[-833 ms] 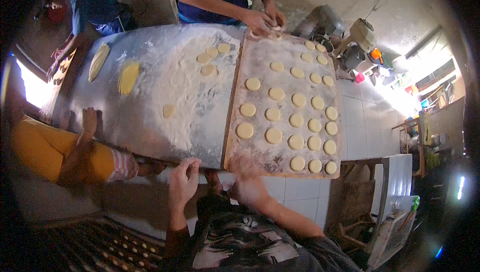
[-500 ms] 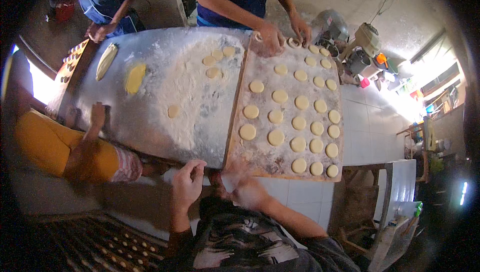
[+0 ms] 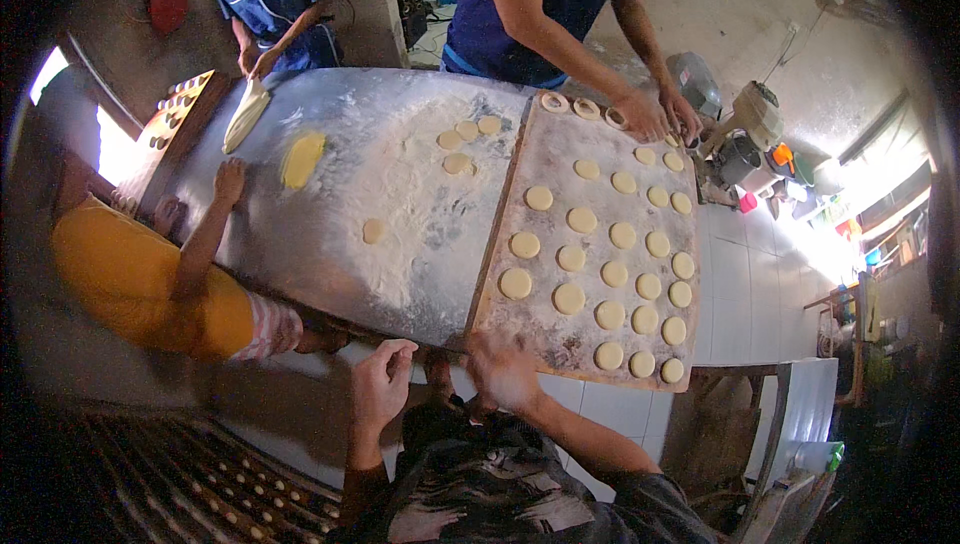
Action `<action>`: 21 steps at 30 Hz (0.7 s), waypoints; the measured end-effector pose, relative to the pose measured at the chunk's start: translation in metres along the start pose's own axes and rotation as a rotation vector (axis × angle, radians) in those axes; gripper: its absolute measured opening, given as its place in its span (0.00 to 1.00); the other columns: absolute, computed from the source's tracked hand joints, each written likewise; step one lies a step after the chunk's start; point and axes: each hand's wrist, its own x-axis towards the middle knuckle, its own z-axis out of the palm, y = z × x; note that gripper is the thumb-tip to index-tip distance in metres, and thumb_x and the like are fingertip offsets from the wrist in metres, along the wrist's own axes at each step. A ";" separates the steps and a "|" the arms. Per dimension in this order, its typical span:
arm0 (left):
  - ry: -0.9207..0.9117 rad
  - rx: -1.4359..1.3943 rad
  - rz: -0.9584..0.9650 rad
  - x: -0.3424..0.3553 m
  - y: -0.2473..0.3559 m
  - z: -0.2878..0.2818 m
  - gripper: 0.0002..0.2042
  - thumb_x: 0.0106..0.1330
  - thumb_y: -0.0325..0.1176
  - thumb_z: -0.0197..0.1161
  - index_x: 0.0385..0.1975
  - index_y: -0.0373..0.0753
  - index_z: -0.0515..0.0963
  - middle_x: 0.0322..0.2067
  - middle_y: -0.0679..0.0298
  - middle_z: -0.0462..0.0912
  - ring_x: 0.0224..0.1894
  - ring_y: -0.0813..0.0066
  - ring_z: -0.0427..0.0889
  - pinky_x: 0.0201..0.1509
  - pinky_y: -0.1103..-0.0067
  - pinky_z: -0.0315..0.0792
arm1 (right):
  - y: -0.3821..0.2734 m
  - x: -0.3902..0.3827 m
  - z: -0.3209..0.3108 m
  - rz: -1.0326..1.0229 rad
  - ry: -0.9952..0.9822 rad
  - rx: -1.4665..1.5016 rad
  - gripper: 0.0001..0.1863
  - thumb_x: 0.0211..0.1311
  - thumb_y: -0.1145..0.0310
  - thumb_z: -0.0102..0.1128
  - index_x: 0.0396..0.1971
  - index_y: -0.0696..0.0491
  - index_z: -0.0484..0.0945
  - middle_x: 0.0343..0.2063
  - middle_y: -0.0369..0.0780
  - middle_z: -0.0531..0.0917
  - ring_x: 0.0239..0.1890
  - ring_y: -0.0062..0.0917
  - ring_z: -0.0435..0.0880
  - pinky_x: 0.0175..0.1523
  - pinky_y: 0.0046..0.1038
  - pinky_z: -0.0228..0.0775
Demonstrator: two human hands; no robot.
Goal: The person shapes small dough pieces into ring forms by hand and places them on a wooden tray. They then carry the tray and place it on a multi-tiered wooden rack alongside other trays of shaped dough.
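Pale-yellow round dough discs (image 3: pixel 615 274): 1 o'clock, floured brown wooden board (image 3: pixel 550 344) | likely light, soft, dentable; lift by rims | bare left hand (image 3: pixel 381 384): loosely curled, nothing visible held | bare right hand (image 3: pixel 504 374): blurred, can't tell

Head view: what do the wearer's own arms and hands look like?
The left hand and blurred right hand show no gloves. Both forearms are bare; the right has a dark grey sleeve above; the left's upper part is unclear.
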 end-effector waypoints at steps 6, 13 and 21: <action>0.015 -0.011 0.026 0.003 -0.003 0.003 0.08 0.71 0.32 0.58 0.41 0.35 0.80 0.36 0.54 0.85 0.38 0.57 0.85 0.42 0.72 0.77 | 0.015 -0.002 -0.007 0.178 -0.167 0.327 0.25 0.59 0.63 0.60 0.56 0.54 0.73 0.46 0.47 0.79 0.53 0.47 0.75 0.66 0.52 0.60; -0.006 -0.028 0.065 0.017 0.009 0.002 0.09 0.72 0.34 0.57 0.40 0.34 0.80 0.36 0.57 0.85 0.36 0.66 0.85 0.41 0.73 0.77 | -0.035 -0.020 0.010 -0.254 -0.904 0.887 0.28 0.68 0.54 0.54 0.63 0.55 0.69 0.55 0.55 0.77 0.57 0.47 0.78 0.60 0.45 0.70; -0.265 -0.806 -0.267 0.026 0.048 0.012 0.11 0.76 0.34 0.49 0.43 0.35 0.76 0.29 0.71 0.75 0.25 0.82 0.70 0.30 0.82 0.69 | -0.016 0.025 -0.040 0.232 0.061 1.139 0.28 0.61 0.69 0.64 0.58 0.59 0.64 0.47 0.48 0.75 0.48 0.40 0.79 0.54 0.36 0.71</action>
